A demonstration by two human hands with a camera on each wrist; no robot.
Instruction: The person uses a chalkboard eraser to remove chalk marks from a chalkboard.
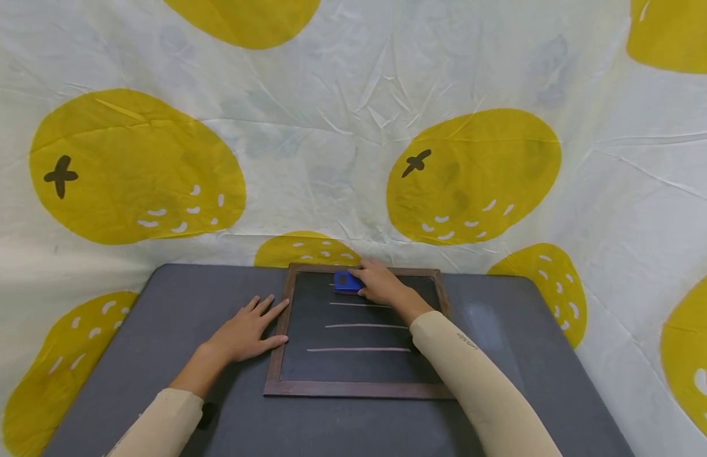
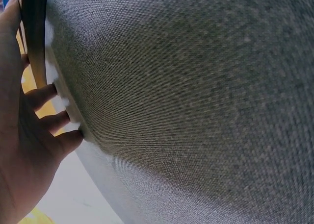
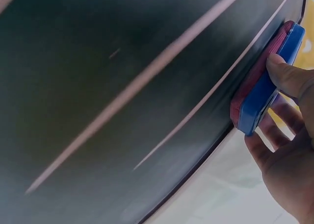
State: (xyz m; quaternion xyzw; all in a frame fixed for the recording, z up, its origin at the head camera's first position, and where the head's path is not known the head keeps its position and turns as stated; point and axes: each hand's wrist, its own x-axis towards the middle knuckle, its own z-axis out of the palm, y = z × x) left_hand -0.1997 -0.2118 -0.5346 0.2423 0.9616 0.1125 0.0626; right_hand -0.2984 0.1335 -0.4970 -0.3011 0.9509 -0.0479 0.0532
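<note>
A chalkboard in a brown wooden frame lies on the grey table, with several pale pink chalk lines across it. My right hand grips a blue chalkboard eraser near the board's far edge. In the right wrist view, the thumb is on the near side of the eraser, whose pinkish-red felt faces the board over the topmost stretch. With fingers spread, my left hand lies at the frame's left side, its thumb and forefinger at the wood.
The grey table extends on both sides of the board and towards me. Right behind its far edge hangs a white cloth printed with large yellow fruit shapes, which also runs down along both sides.
</note>
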